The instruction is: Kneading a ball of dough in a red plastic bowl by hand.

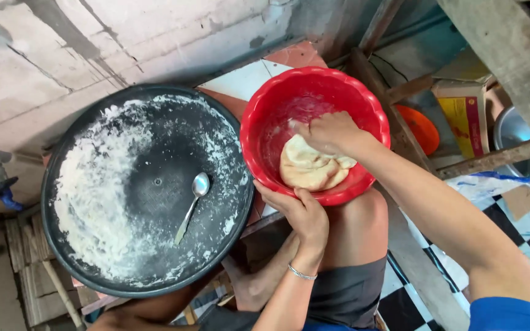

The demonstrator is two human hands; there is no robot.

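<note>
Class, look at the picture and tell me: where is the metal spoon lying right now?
In the head view the spoon lies on the flour-dusted round black tray, right of its centre, just left of the red bowl.

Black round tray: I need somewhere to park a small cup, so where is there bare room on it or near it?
The black round floured tray has its barest patch in the dark middle and right, around the metal spoon. The left half is caked in flour. The red plastic bowl is crowded: dough lump, right hand inside, left hand on the rim.
</note>
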